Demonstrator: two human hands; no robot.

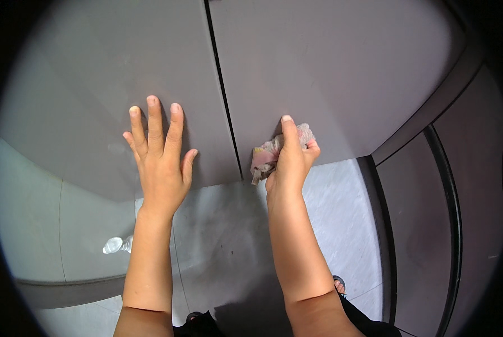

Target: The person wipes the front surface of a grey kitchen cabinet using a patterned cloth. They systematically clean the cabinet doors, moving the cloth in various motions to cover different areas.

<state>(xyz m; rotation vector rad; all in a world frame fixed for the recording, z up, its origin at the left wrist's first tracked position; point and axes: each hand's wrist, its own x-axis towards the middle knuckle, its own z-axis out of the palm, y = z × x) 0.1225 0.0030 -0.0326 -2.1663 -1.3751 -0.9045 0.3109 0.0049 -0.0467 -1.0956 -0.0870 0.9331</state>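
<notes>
My left hand (162, 154) rests with fingers spread on the left grey cabinet door (94, 67). Nothing is in it. My right hand (291, 154) is closed around a crumpled pinkish-grey cloth (265, 157), its thumb pointing up. That hand and the cloth are at the lower part of the right grey door (341, 67), just right of the dark gap between the two doors. Part of the cloth is hidden behind my fingers and palm.
Below the doors lies a grey tiled floor (223, 236). A white bottle-like object (116, 245), partly hidden by my left forearm, is at the lower left. Dark panels with black trim (451, 213) stand along the right. A sandaled foot (340, 285) shows beside my right forearm.
</notes>
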